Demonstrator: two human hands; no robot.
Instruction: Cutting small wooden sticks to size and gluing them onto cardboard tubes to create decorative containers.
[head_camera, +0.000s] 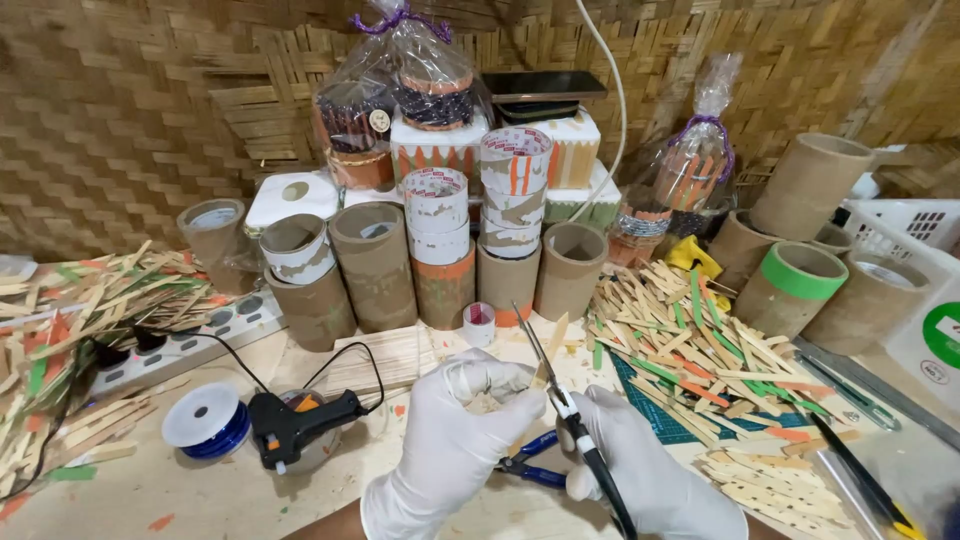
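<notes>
Both of my hands wear white gloves, low in the middle of the view. My left hand (455, 440) pinches a thin wooden craft stick (553, 345) that points up and to the right. My right hand (645, 470) grips black-handled scissors (572, 425). The blades are parted around the lower end of the stick. Blue-handled pliers (528, 468) lie on the table under my hands.
A black glue gun (295, 420) and a blue wire spool (207, 420) lie at the left, near a white power strip (190, 340). Cardboard tubes (375, 265) stand behind. Heaps of craft sticks (690, 345) spread right and left. A green cutting mat (665, 415) lies on the right.
</notes>
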